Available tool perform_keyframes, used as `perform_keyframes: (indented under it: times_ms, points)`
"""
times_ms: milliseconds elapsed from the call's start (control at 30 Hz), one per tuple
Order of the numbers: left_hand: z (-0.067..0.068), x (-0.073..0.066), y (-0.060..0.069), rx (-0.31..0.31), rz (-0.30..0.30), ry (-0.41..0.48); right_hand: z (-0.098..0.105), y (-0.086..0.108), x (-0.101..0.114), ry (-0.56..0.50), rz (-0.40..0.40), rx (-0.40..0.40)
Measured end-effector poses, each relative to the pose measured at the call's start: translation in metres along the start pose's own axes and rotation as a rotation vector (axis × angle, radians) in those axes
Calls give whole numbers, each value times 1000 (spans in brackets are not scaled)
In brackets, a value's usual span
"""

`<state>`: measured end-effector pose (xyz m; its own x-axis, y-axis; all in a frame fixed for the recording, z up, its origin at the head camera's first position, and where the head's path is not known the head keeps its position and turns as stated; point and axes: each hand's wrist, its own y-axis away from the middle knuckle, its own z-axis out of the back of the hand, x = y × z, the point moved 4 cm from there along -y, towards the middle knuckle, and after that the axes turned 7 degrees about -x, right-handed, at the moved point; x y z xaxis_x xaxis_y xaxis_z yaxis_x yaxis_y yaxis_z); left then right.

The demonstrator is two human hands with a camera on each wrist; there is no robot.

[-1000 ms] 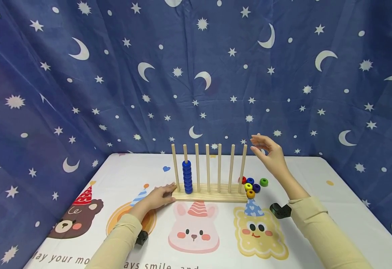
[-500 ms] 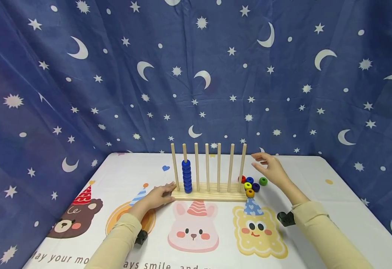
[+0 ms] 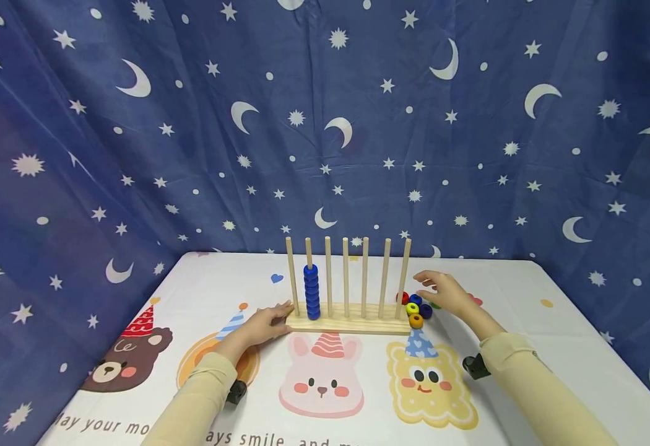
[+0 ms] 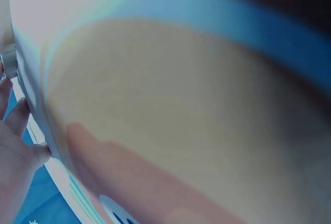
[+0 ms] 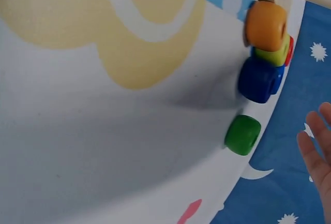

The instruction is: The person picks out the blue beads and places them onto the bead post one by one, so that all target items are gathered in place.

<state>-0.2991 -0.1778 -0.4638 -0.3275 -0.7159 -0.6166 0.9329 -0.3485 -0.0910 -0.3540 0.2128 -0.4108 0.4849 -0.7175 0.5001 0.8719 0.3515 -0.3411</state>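
A wooden abacus stand (image 3: 347, 322) with several upright pegs stands mid-table. Its second peg from the left bears a stack of blue beads (image 3: 312, 294). My left hand (image 3: 260, 325) holds the stand's left end, thumb at the front corner and fingers towards the back. My right hand (image 3: 444, 293), with relaxed, slightly bent fingers, is above the loose beads and holds nothing. Beside the stand's right end lie an orange bead (image 5: 266, 26), a yellow bead (image 3: 411, 308), a red bead (image 3: 403, 298), two blue beads (image 5: 257, 80) and a green bead (image 5: 243, 135), mostly hidden by the right hand in the head view.
A white tablecloth (image 3: 381, 390) with printed cartoon animals covers the table. Behind and to the left hangs a dark blue curtain (image 3: 325, 136) with moons and stars. The left wrist view is mostly filled by blurred cloth print.
My right hand has come down from beside the right peg's top towards the loose beads and now covers most of the green one. The left hand and stand stay in place.
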Motion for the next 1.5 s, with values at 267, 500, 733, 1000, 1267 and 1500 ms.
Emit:
perform_keyframes:
  times_ms: [267, 500, 733, 1000, 1267, 1500]
  points:
    - [1, 1, 0, 1, 13, -8, -6, -6, -9, 56, -1, 123]
    - [4, 0, 0, 8, 12, -13, -12, -9, -12, 93, 42, 215]
    - [2, -3, -3, 30, -1, -7, -11, -4, -20, 57, -33, 253]
    - [1, 0, -1, 15, 3, -13, -21, -8, -18, 77, -13, 316]
    - [1, 3, 1, 9, 8, -11, -29, -13, -12, 130, -32, 299]
    - [0, 1, -1, 9, 2, -8, -29, -14, -20, 204, -36, 268]
